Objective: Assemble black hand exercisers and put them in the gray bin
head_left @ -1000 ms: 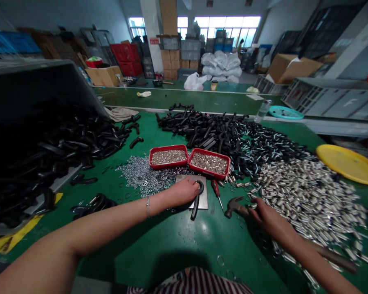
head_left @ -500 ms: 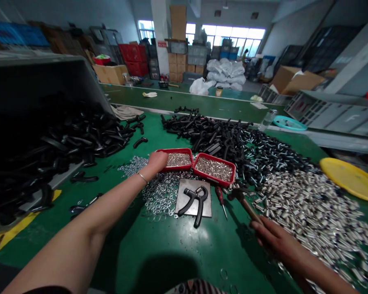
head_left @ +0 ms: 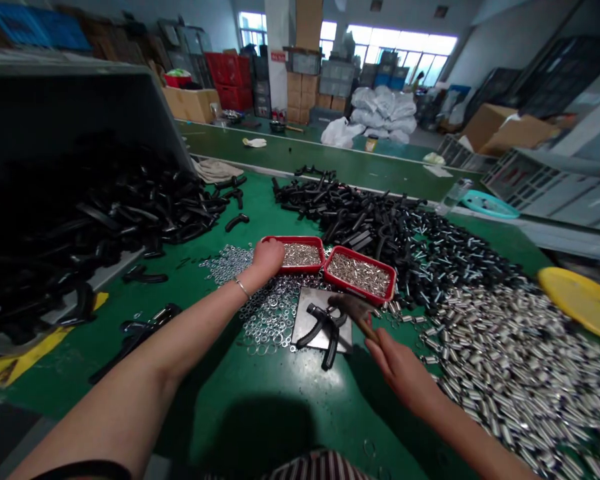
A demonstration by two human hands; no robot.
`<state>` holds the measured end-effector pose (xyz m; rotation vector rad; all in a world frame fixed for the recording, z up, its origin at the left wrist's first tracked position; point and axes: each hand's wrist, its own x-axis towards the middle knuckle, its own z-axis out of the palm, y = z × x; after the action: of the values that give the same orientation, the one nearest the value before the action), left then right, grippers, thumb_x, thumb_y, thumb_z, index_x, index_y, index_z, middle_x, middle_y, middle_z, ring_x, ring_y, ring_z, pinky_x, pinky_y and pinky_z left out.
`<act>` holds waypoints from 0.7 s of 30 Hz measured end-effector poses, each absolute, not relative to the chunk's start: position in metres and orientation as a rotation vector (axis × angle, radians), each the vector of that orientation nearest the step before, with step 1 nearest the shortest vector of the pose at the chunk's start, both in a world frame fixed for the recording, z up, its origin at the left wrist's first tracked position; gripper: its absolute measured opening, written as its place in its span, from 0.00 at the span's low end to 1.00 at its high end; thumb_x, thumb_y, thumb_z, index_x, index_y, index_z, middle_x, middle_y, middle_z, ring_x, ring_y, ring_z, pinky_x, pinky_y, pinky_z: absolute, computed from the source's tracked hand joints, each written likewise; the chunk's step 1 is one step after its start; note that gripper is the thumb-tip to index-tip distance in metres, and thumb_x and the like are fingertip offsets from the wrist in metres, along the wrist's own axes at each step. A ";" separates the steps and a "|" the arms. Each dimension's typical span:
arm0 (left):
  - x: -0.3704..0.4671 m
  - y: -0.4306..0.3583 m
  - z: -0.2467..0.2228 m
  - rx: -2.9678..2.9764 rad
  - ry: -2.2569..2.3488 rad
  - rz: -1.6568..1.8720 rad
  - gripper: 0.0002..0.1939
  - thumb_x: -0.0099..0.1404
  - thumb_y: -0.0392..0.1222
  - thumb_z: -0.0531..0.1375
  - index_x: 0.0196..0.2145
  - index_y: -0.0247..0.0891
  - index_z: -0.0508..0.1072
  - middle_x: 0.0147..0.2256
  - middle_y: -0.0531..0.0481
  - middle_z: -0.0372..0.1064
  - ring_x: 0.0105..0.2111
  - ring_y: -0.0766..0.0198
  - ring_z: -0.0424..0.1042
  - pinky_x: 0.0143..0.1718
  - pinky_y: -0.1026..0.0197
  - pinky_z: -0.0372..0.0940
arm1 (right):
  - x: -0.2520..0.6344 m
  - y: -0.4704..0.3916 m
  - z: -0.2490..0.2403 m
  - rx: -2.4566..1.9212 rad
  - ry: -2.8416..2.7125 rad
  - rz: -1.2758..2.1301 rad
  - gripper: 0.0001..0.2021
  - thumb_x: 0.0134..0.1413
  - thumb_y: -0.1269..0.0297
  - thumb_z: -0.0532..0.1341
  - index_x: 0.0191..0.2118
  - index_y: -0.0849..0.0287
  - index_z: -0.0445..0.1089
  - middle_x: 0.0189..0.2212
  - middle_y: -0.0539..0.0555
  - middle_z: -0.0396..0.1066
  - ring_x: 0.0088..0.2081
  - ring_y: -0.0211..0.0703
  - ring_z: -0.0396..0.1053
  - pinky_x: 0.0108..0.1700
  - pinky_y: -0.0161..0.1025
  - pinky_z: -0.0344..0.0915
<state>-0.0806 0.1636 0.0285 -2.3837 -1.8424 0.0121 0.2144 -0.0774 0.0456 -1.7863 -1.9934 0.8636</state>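
My left hand (head_left: 269, 258) is at the left end of a red tray (head_left: 303, 256) of small metal pins. Its fingers are closed, and what they hold, if anything, is hidden. My right hand (head_left: 393, 360) grips the wooden handle of a hammer (head_left: 353, 310). The hammer's head is over the upper right of a square metal plate (head_left: 305, 300). On that plate lies a black hand grip (head_left: 333, 343) with two handles spread toward me, its top partly behind the hammer. A second red tray (head_left: 360, 273) of pins stands beside the first.
Loose washers (head_left: 270, 320) lie left of the plate. Black parts (head_left: 350, 213) are heaped behind the trays, metal cylinders (head_left: 520, 373) at the right. A grey crate (head_left: 173, 127) spills black handles at the left. A yellow lid (head_left: 580, 303) lies far right.
My right hand has brought the hammer left and up, from beside the plate to over it. My left hand stays at the left tray. The whole view has shifted slightly.
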 end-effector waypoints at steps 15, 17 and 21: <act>-0.082 0.146 0.029 -2.392 -1.823 -0.267 0.14 0.70 0.32 0.49 0.44 0.28 0.73 0.45 0.33 0.72 0.46 0.51 0.71 0.47 0.54 0.64 | 0.223 -0.093 0.024 -1.751 -1.737 1.275 0.22 0.66 0.43 0.47 0.32 0.56 0.61 0.23 0.48 0.63 0.26 0.41 0.65 0.29 0.36 0.60; -0.072 0.128 0.026 -2.489 -1.769 -0.564 0.12 0.72 0.37 0.50 0.44 0.33 0.72 0.43 0.39 0.73 0.44 0.54 0.72 0.47 0.55 0.64 | 0.224 -0.105 0.019 -1.718 -1.580 1.283 0.23 0.65 0.41 0.48 0.32 0.56 0.63 0.22 0.47 0.63 0.25 0.40 0.64 0.27 0.35 0.59; -0.045 0.111 0.012 -2.720 -1.812 -1.023 0.05 0.68 0.38 0.55 0.36 0.37 0.70 0.33 0.47 0.73 0.34 0.60 0.72 0.39 0.59 0.65 | 0.219 -0.126 0.005 -1.722 -1.269 1.332 0.23 0.63 0.40 0.51 0.33 0.57 0.64 0.19 0.45 0.61 0.20 0.35 0.59 0.20 0.33 0.53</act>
<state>-0.0448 0.1106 0.0121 -2.7196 -1.8123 -1.0229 0.2194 -0.1258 0.0045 -1.7219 -1.2691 1.3318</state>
